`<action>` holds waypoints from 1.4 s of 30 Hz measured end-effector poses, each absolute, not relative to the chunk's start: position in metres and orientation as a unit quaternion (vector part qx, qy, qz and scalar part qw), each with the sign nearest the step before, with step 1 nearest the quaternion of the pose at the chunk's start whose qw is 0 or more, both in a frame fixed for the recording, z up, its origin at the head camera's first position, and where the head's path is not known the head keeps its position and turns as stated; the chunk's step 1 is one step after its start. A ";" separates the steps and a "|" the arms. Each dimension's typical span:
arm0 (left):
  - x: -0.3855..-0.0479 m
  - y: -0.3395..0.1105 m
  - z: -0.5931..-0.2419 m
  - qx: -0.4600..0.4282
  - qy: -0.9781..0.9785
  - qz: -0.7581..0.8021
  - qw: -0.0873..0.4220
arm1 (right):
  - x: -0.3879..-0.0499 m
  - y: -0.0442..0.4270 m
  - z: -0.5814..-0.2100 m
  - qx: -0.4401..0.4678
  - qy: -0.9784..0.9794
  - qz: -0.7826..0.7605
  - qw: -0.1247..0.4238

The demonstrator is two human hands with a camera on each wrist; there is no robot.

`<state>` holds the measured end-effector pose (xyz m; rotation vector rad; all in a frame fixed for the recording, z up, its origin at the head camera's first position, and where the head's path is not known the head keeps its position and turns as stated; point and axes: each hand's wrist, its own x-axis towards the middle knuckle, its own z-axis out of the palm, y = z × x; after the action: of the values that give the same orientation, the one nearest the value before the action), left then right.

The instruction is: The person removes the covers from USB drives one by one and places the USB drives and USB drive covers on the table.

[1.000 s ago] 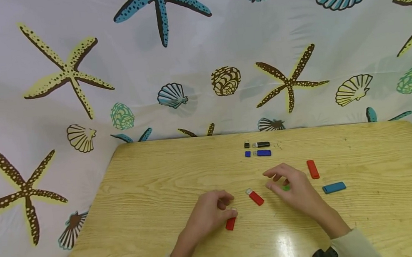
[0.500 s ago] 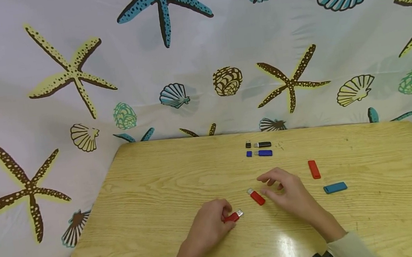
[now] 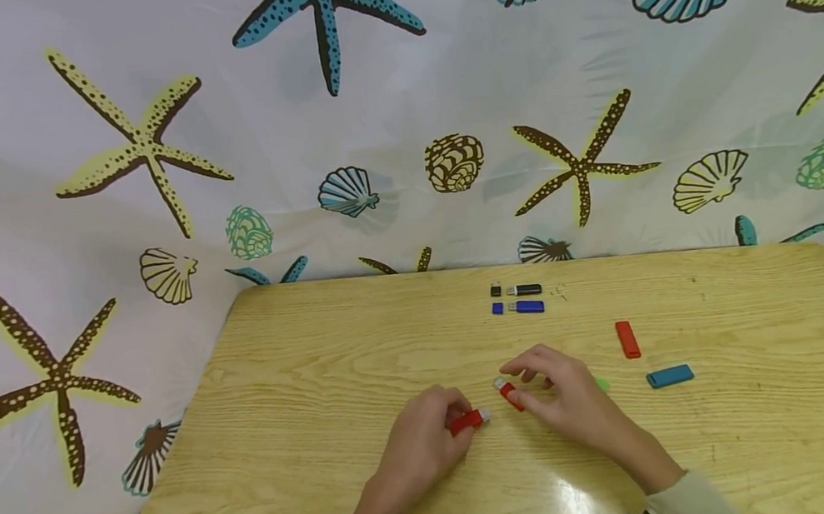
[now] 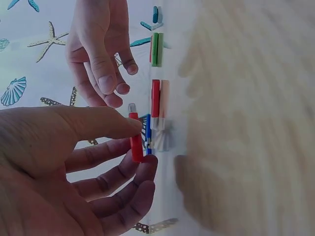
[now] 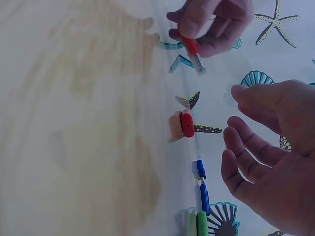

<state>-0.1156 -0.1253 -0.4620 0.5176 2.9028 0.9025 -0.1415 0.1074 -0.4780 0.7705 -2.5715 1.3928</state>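
Note:
My left hand pinches a red USB stick between thumb and fingers. Its metal plug points right in the head view, and the left wrist view shows the stick held above the table. A second red USB stick lies on the table just right of it, its plug toward the back. Over that one hovers my right hand, thumb and fingers apart. In the right wrist view the right hand holds nothing, and the red stick sits beyond its fingertips.
Behind the right hand, a green piece is mostly hidden. Farther right lie a red piece and a blue one. At the back are a black USB stick and a blue USB stick, each beside a small cap.
The left hand has picked up the red USB stick from the table and turned its plug to the right. My right hand has moved left, from the green piece to the second red stick.

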 end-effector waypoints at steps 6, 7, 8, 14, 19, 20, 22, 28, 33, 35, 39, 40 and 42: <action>-0.124 -0.115 -0.456 0.176 0.941 0.289 -0.011 | -0.141 0.106 -0.477 0.264 -0.847 0.458 0.053; -0.126 -0.114 -0.455 0.177 0.941 0.290 -0.014 | -0.141 0.106 -0.476 0.264 -0.847 0.458 0.053; -0.127 -0.112 -0.454 0.178 0.940 0.291 -0.016 | -0.141 0.106 -0.476 0.263 -0.848 0.458 0.053; -0.133 -0.100 -0.446 0.185 0.934 0.304 -0.022 | -0.142 0.108 -0.474 0.268 -0.842 0.462 0.070; -0.138 -0.091 -0.439 0.196 0.925 0.323 -0.035 | -0.143 0.111 -0.471 0.280 -0.826 0.479 0.101; -0.139 -0.090 -0.438 0.199 0.923 0.326 -0.037 | -0.144 0.112 -0.470 0.281 -0.823 0.483 0.107; -0.142 -0.087 -0.435 0.204 0.920 0.333 -0.039 | -0.144 0.114 -0.467 0.280 -0.819 0.487 0.115; -0.149 -0.077 -0.428 0.215 0.912 0.349 -0.029 | -0.146 0.123 -0.460 0.267 -0.821 0.490 0.117; -0.154 -0.072 -0.423 0.222 0.908 0.356 -0.017 | -0.148 0.128 -0.457 0.257 -0.827 0.487 0.112; -0.157 -0.071 -0.422 0.228 0.905 0.359 -0.007 | -0.148 0.130 -0.456 0.256 -0.826 0.489 0.109; -0.165 -0.069 -0.419 0.250 0.893 0.373 0.018 | -0.149 0.135 -0.455 0.253 -0.817 0.509 0.098; -0.167 -0.069 -0.418 0.255 0.890 0.378 0.024 | -0.149 0.136 -0.455 0.251 -0.815 0.514 0.096; -0.170 -0.068 -0.418 0.258 0.886 0.384 0.035 | -0.150 0.138 -0.455 0.244 -0.811 0.522 0.098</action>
<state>-0.1704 -0.0680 -0.4176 0.7931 2.7222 1.1805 -0.1500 0.1380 -0.4547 0.7236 -2.4011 1.5458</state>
